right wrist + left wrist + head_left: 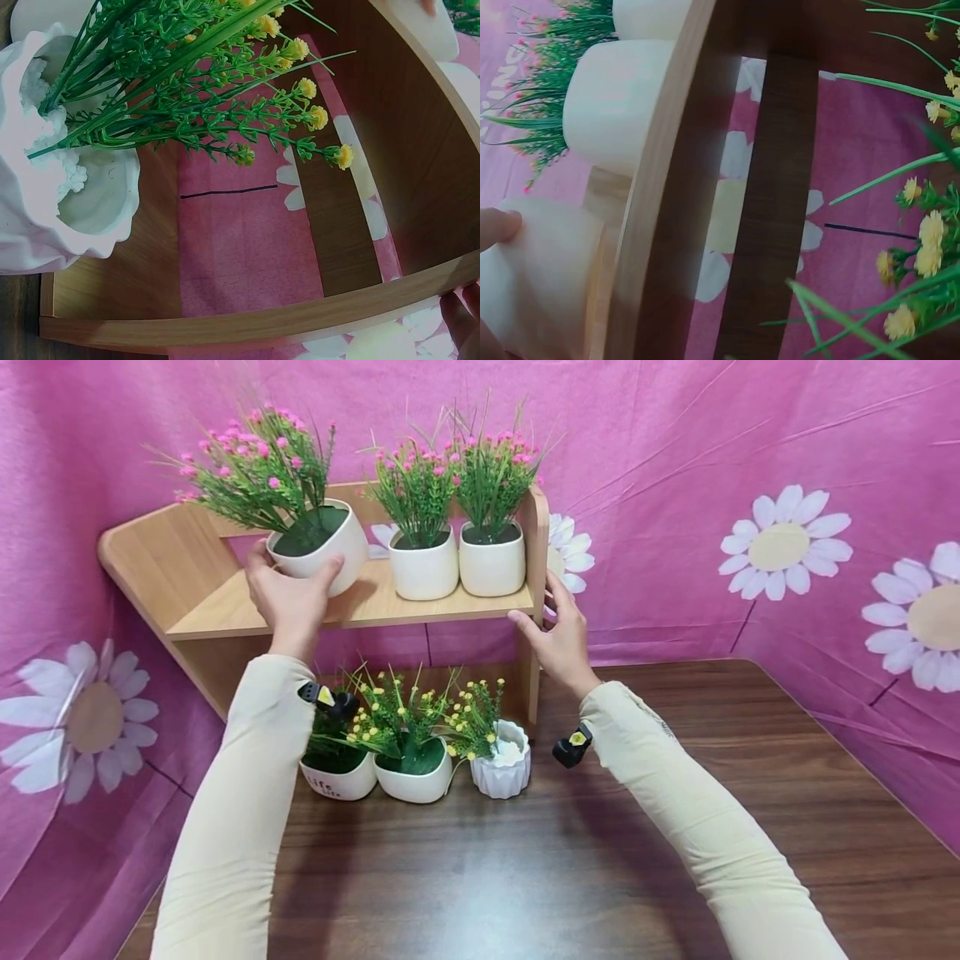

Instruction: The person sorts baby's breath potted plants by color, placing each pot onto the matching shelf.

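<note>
In the head view my left hand (292, 597) grips a white pot (347, 547) of pink flowers, tilted over the left part of the wooden shelf (367, 602). Thumb and fingers hold opposite sides of it; the left wrist view shows the thumb on the pot (540, 277). To its right, two more white pots (423, 568) (492, 564) of pink flowers stand upright side by side on the upper board. My right hand (561, 639) holds the shelf's right side panel, thumb at the front edge, fingers around the outside. Its fingers show at the panel's edge in the right wrist view.
Below the upper board, two white pots (414, 781) with yellow flowers and a fluted white pot (501, 777) stand on the dark wooden table (480, 877). One pot is partly hidden by my left sleeve. Pink cloth (652, 468) with white flowers hangs behind.
</note>
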The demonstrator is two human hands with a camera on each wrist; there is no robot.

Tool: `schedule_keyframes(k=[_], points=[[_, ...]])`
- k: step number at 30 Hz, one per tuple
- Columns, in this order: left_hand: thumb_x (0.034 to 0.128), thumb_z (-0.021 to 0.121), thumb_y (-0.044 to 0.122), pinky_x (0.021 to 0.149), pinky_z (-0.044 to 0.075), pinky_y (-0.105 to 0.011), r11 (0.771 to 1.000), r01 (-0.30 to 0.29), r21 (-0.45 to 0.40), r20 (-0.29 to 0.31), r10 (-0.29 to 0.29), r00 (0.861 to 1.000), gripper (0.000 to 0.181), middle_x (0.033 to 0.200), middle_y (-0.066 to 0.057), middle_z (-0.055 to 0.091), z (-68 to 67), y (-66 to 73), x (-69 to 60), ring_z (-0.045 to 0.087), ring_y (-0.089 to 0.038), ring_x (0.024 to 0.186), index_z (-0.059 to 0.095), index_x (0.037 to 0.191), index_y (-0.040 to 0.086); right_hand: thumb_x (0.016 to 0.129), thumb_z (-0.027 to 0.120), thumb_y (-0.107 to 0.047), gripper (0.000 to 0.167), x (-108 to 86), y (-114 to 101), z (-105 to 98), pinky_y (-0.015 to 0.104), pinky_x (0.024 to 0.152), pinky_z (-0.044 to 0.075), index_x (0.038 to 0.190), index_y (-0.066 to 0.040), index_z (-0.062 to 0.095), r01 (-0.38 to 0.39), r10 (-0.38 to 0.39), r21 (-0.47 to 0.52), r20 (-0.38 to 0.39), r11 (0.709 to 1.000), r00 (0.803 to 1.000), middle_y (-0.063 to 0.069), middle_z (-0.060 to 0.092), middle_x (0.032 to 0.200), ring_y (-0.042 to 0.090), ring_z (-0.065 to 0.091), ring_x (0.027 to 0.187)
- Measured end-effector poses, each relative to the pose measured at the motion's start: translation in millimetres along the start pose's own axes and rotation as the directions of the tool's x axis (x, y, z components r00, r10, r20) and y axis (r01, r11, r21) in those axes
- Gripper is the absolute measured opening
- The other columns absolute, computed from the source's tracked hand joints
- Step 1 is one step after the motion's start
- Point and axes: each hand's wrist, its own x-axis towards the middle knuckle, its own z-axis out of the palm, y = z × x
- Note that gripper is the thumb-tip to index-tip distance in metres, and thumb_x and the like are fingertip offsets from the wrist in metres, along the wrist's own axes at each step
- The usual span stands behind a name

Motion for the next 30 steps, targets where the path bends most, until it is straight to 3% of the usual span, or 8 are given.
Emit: schedule_keyframes(k=[16,30], points=[[0.0719,0.080,0.034,0.105,0.031,-0.031,0.988,0.026,0.153,-0.008,-0.025,1.000,0.087,0.141,-0.002,0.039,34.9,-4.8,-8.8,0.039,-0.013,0.130,0.035,0.144,0.018,0.083,0.073,-0.004,0.066,-0.5,-2,0,0.043,0.096,0.048,0.140,0.008,0.040,0.003,-0.003,-0.016,-0.002,1.000,1.000,0.027,0.051,0.133,0.037,0.055,0.119],[0.0737,0.081,0.028,0.104,0.034,-0.031,0.988,0.018,0.155,-0.011,-0.017,1.000,0.086,0.142,-0.007,0.033,47.3,-8.6,-8.2,0.042,-0.019,0.128,0.033,0.144,0.015,0.084,0.072,-0.004,0.068,-1.0,-2,1,0.043,0.093,0.050,0.141,0.007,0.038,-0.023,0.023,-0.005,-0.004,1.000,1.000,0.028,0.049,0.133,0.038,0.054,0.119]])
